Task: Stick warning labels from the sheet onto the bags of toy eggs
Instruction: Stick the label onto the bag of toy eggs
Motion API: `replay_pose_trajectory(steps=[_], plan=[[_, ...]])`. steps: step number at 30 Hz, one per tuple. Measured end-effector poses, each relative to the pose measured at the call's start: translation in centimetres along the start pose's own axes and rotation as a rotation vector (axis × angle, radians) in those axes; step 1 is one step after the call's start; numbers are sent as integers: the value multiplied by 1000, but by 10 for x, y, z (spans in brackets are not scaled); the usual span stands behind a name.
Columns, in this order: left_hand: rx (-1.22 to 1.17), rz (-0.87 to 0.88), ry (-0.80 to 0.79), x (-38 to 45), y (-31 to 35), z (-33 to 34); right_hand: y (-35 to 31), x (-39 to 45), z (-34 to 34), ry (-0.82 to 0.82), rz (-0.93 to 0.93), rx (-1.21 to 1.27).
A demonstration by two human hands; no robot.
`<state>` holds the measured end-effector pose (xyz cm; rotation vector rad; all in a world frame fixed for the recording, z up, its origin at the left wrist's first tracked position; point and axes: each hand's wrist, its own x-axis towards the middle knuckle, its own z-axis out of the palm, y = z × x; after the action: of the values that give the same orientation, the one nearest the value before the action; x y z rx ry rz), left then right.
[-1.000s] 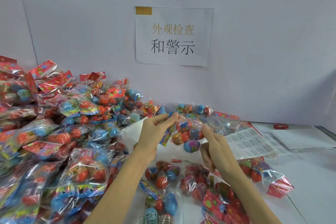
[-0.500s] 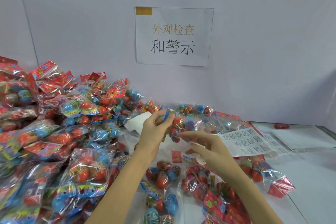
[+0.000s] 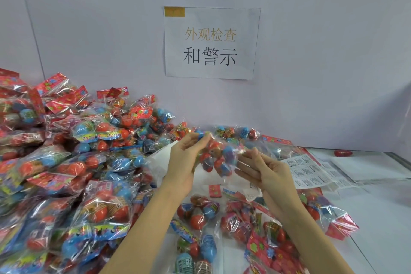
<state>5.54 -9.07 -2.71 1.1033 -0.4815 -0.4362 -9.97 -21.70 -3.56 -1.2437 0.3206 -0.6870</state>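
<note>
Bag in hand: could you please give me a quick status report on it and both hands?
Left hand grips the held bag at its top. Right hand fingers against its clear side. Label sheet lies right, unobstructed.
</note>
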Motion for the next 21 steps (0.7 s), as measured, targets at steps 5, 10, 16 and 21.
replay_pose_trajectory(steps=[5, 10, 16, 21], plan=[[-38, 36, 47, 4, 6, -9, -7, 1, 1, 17, -26, -8], [157, 70, -40, -2, -4, 1, -4, -2, 11, -3, 29, -111], [17, -40, -63, -4, -3, 5, -6, -2, 9, 37, 22, -48], [116, -41, -63, -5, -5, 5, -4, -4, 11, 51, -14, -96]])
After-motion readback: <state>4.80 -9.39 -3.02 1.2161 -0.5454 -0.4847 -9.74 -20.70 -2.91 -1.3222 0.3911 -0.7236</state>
